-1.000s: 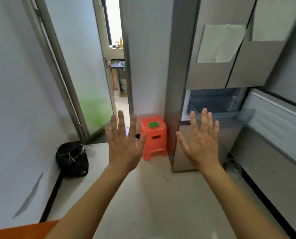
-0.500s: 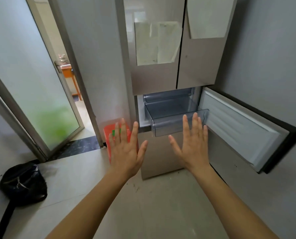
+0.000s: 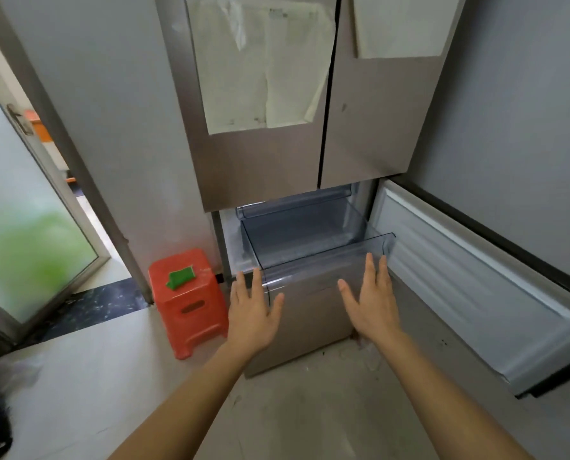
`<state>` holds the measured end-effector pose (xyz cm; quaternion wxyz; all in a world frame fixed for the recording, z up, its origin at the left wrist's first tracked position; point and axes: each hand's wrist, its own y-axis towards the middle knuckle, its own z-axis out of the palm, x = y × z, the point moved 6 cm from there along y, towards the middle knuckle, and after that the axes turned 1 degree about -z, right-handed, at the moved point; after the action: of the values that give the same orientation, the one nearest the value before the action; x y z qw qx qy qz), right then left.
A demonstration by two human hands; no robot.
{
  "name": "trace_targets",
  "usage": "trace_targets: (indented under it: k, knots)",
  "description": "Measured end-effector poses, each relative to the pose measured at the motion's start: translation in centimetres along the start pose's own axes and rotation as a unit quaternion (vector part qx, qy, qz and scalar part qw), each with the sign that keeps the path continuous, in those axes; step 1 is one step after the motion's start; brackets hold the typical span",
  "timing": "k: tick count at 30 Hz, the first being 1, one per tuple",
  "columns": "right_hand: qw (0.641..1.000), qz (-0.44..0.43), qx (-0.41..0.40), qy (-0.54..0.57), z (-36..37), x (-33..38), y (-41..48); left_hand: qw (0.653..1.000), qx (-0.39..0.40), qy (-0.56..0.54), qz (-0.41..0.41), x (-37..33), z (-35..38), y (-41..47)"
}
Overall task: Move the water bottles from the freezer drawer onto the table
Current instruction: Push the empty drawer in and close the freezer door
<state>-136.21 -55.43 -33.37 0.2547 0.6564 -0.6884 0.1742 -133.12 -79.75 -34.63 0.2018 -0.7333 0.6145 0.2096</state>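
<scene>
- A home kitchen corner or utility room, by the look of it.
- Multi-door refrigerator (image 3: 277,144) against a grey wall, paper sheets (image 3: 260,64) stuck to its doors.
- Orange plastic stool (image 3: 189,300) on a tiled floor (image 3: 77,386).
- Frosted glass door (image 3: 21,244).

The stool (image 3: 190,303), left of centre, is orange-red with a green patch (image 3: 180,277) on top. The fridge (image 3: 260,167) is bronze-grey, and its papers (image 3: 260,64) are pale cream. The drawer (image 3: 310,240) is clear with a blue-grey tint. The door liner (image 3: 459,277) at right is white and ribbed. The floor (image 3: 310,410) is pale beige. The threshold (image 3: 94,303) at left is black, veined white. The glass door (image 3: 27,254) is frosted with a green blur.
</scene>
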Motion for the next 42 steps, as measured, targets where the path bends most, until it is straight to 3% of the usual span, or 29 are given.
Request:
trace_targets:
  k: [3, 7, 12, 18, 22, 26, 31, 34, 42]
  knots:
    - [0.995, 0.066, 0.018, 0.071, 0.9, -2.4, 3.6, 0.990, 0.067, -0.107, -0.061, -0.6, 2.7, 5.1]
    - [0.985, 0.120, 0.048, 0.117, 2.4, -6.0, 7.3, 0.972, 0.089, -0.185, -0.117, -2.1, 6.3, 9.4]
    - [0.957, 0.178, 0.111, 0.201, 5.1, -10.0, 13.6, 0.936, 0.025, -0.252, -0.245, -4.2, 10.0, 12.6]
    - [0.886, 0.260, 0.237, 0.300, 9.4, -13.0, 19.9, 0.943, 0.006, -0.170, -0.288, -7.1, 14.0, 15.1]
    - [0.851, 0.274, 0.249, 0.373, 10.7, -12.6, 22.3, 0.952, -0.021, -0.133, -0.275, -7.9, 15.3, 15.7]
    - [0.849, 0.253, 0.268, 0.378, 11.3, -12.7, 24.3, 0.969, -0.069, -0.059, -0.229, -6.7, 14.6, 17.0]
    - [0.842, 0.238, 0.289, 0.389, 12.2, -12.1, 26.6, 0.979, -0.057, 0.046, -0.189, -4.9, 14.5, 17.7]
    - [0.847, 0.223, 0.301, 0.378, 12.6, -11.5, 27.8, 0.983, -0.059, 0.118, -0.124, -4.4, 14.9, 18.1]
    - [0.875, 0.167, 0.344, 0.296, 14.1, -9.3, 30.5, 0.950, 0.030, 0.293, -0.105, -1.1, 15.1, 22.8]
